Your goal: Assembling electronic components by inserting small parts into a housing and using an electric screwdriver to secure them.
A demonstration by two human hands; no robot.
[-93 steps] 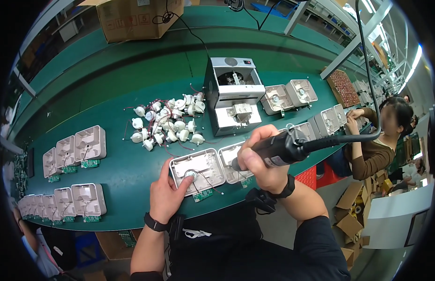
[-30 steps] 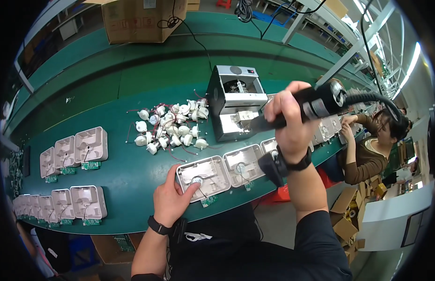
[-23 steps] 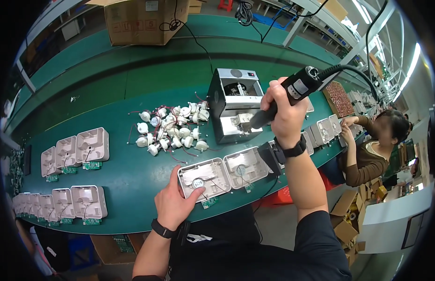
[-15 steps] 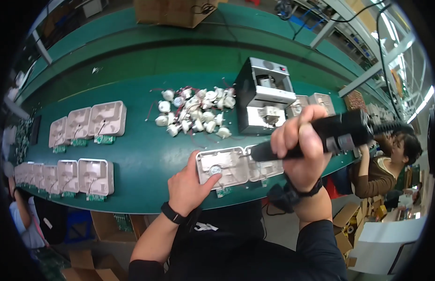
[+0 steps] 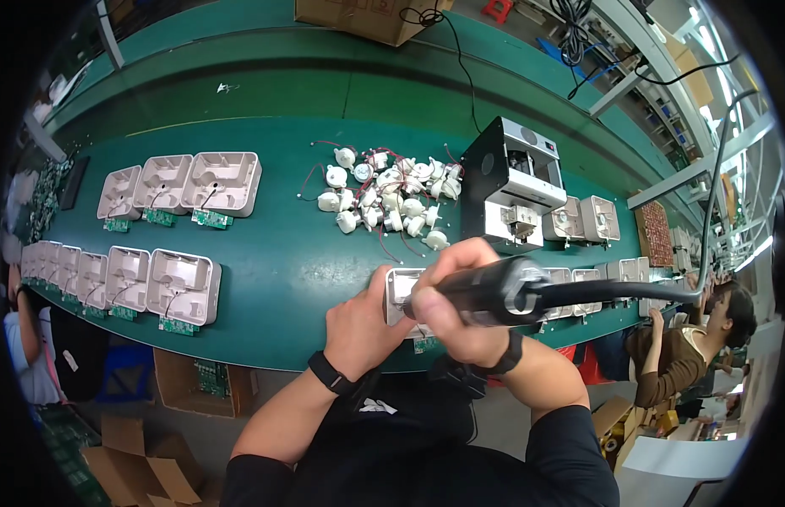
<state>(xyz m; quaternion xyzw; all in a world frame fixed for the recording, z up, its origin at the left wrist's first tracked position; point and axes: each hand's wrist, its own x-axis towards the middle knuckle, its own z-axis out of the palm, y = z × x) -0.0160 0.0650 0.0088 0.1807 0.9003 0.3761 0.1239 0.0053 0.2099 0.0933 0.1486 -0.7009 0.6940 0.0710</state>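
Observation:
My right hand (image 5: 464, 325) is wrapped round a black electric screwdriver (image 5: 494, 291) with a thick cable running off to the right. Its tip points left and down over an open white plastic housing (image 5: 399, 284) near the table's front edge; whether it touches a screw is hidden by my hand. My left hand (image 5: 358, 325) grips the housing's left side, with the fingers partly hidden. A small green circuit board (image 5: 425, 344) sticks out at the housing's front. Beyond lies a heap of white round parts (image 5: 412, 207) with red and black wires.
A black and silver box-shaped machine (image 5: 527, 191) stands behind my right hand. More white housings with circuit boards stand in rows at the left (image 5: 185, 283) and right (image 5: 599, 218). A co-worker (image 5: 688, 351) sits at the right. A cardboard box (image 5: 358, 17) rests at the back.
The view has shifted, so the table's contents appear moved. My right hand has brought the screwdriver left, over the housing that my left hand holds; before, it was over the neighbouring housing.

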